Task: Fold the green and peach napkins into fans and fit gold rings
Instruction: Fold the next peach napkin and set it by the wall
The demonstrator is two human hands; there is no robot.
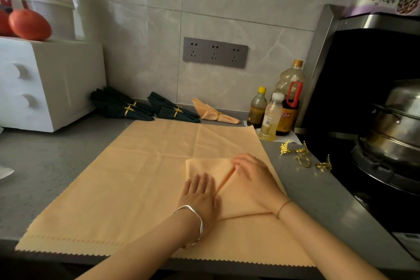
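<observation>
A large peach napkin (127,179) lies spread flat on the grey counter. A smaller folded peach piece (204,166) sits on its right part, with a diagonal crease between my hands. My left hand (201,193) presses flat on the fold's left side. My right hand (252,177) lies flat on its right side, fingers straight. Loose gold leaf rings (303,155) lie on the counter to the right. By the wall rest two groups of dark green fans with gold rings (123,107) (173,109) and a ringed peach fan (214,113).
A white drawer box (50,84) stands at the left with a tomato (29,25) on top. Oil and sauce bottles (272,116) stand at the back right. A black stove with a steel pot (395,125) borders the right side. The counter's front edge runs under the napkin's zigzag hem.
</observation>
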